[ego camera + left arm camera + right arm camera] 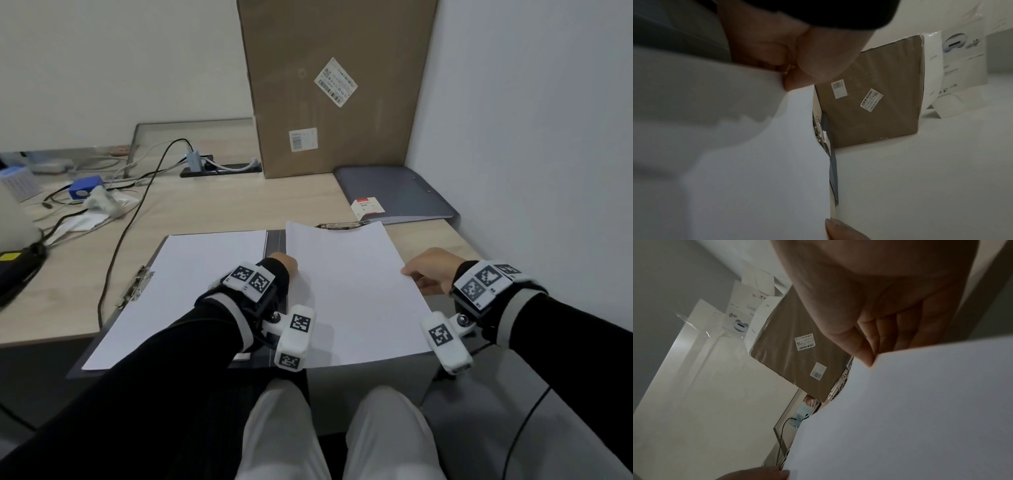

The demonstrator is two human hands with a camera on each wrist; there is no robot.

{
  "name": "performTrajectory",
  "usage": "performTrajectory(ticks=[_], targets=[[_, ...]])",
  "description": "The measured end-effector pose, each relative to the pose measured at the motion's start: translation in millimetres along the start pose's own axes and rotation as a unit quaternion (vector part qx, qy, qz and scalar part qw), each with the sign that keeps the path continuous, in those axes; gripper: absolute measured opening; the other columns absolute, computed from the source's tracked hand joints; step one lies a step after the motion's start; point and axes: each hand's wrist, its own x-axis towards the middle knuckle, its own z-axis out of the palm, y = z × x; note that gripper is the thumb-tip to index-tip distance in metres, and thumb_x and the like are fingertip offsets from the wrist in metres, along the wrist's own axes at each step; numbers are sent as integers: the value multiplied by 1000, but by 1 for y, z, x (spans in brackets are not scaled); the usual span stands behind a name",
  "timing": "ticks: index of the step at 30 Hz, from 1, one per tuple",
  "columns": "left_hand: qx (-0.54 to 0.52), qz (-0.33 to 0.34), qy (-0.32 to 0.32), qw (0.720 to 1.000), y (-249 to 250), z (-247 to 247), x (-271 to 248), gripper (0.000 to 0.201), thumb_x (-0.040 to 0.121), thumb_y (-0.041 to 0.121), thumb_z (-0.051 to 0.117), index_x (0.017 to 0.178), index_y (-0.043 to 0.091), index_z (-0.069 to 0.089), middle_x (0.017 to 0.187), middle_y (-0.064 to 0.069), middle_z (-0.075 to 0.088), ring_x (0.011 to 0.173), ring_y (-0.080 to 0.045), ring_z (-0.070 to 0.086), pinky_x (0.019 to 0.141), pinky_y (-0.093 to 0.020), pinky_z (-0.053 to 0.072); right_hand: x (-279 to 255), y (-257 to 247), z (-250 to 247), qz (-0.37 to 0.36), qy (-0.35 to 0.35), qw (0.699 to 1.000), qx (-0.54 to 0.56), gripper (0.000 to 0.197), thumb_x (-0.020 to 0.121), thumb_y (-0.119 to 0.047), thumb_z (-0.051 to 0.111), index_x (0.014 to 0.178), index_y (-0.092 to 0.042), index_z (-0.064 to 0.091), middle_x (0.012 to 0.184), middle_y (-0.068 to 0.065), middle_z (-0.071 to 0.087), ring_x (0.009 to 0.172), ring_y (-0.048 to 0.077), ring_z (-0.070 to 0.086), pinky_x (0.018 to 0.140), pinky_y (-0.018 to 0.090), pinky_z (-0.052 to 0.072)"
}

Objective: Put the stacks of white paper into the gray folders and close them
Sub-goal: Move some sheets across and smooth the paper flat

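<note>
An open gray folder [275, 240] lies on the desk in front of me. One white paper stack [185, 291] lies on its left half beside a metal clip [137, 284]. I hold a second paper stack [352, 291] over the right half, its top edge at another clip [339, 225]. My left hand [289, 265] pinches the stack's left edge, shown close up as the hand [787, 74] on the paper [735, 162]. My right hand [416, 274] grips the right edge, with its fingers [869, 345] on the sheet [920, 402]. A closed gray folder [397, 192] lies at the back right.
A tall cardboard box [332, 85] leans on the wall behind the folders. Cables [137, 205], a power strip [219, 168], a blue box [84, 190] and crumpled white material [99, 209] occupy the left of the desk. A wall stands close on the right.
</note>
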Motion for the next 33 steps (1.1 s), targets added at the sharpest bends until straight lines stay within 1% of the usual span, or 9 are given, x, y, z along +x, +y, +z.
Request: performTrajectory(ticks=[9,12,14,17,22,24,26,29,33], targets=[[-86,-65,-10,994,-2,-6,2,40,100,11,29,130,-4,51,134,-15,56,126,-30,52,104,-30,40,7,-2,-3,4,-9,1000,-13,18,89,0,52,72,-7,53,66,8,56,50,16,55,39,19,50],[-148,-82,8,986,-2,-5,0,39,98,11,31,127,-2,54,109,-11,57,122,-30,55,101,-29,43,9,-3,-4,2,-11,1000,-22,16,89,0,53,74,-5,54,68,9,57,55,20,56,46,23,51],[-221,-111,27,968,-2,-3,0,39,98,12,32,127,0,54,108,-11,57,121,-29,55,99,-29,43,11,-3,-4,-4,-5,999,-34,15,88,0,53,74,-5,55,70,10,58,57,21,55,55,27,48],[-279,-107,34,954,0,-1,1,38,97,11,36,130,2,51,132,-14,55,123,-30,52,100,-31,43,11,-2,-2,-8,4,998,-57,14,86,1,53,74,-6,56,70,11,58,56,21,55,56,29,47],[-436,-112,87,889,-6,6,1,17,89,13,55,100,1,56,104,-14,52,95,-25,51,81,-29,41,6,1,1,-67,38,995,-70,16,83,-4,56,69,-8,54,69,11,54,58,23,49,56,26,40],[-490,-102,101,860,-9,12,-2,39,87,15,60,124,2,53,129,-15,52,118,-28,51,97,-30,41,-1,4,2,-102,58,991,-59,4,86,-6,57,86,-10,58,78,6,54,73,22,51,57,23,38],[-514,-73,111,847,-7,18,-14,64,87,20,62,143,6,36,148,-11,40,135,-26,41,110,-32,34,-7,12,1,-130,72,987,-59,28,88,-8,57,115,-7,57,102,5,56,94,20,53,68,21,42],[-502,-21,101,859,-4,27,-38,74,85,27,66,147,12,29,149,-11,37,136,-25,40,109,-30,33,-23,22,3,-157,69,982,-85,44,89,-9,58,132,-3,51,129,9,55,120,23,52,91,23,39],[-423,42,85,901,4,42,-71,95,76,39,73,150,21,17,157,-7,20,143,-24,27,114,-35,27,-43,39,8,-174,67,977,-104,47,89,-11,58,134,-3,48,138,12,50,128,24,48,106,31,36]])
